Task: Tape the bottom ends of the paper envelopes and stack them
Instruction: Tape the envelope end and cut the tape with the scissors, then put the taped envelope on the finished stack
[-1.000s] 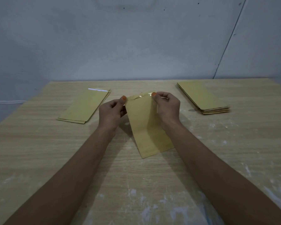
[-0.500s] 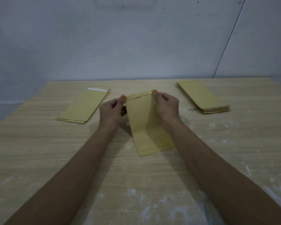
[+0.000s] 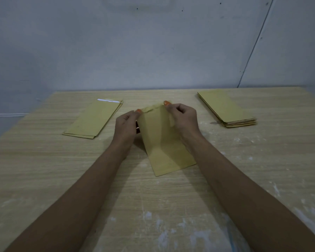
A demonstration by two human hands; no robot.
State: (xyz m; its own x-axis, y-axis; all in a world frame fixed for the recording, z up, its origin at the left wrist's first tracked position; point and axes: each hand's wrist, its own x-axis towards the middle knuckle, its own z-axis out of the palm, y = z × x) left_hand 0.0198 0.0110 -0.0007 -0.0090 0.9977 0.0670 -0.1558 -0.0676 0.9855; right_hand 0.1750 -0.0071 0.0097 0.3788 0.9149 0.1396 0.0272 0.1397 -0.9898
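A brown paper envelope [image 3: 164, 140] is held at the centre of the frame, its far edge pinched at the left corner by the left hand [image 3: 125, 126] and at the right corner by the right hand [image 3: 184, 120]; its near edge rests on the wooden table [image 3: 44, 170]. A thin stack [image 3: 94, 119] is seen at upper left, a thicker stack [image 3: 225, 108] at upper right, both well apart from the hands. Bare tabletop is left along the near edge.

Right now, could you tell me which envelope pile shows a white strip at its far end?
The left pile; the thicker right pile shows none.
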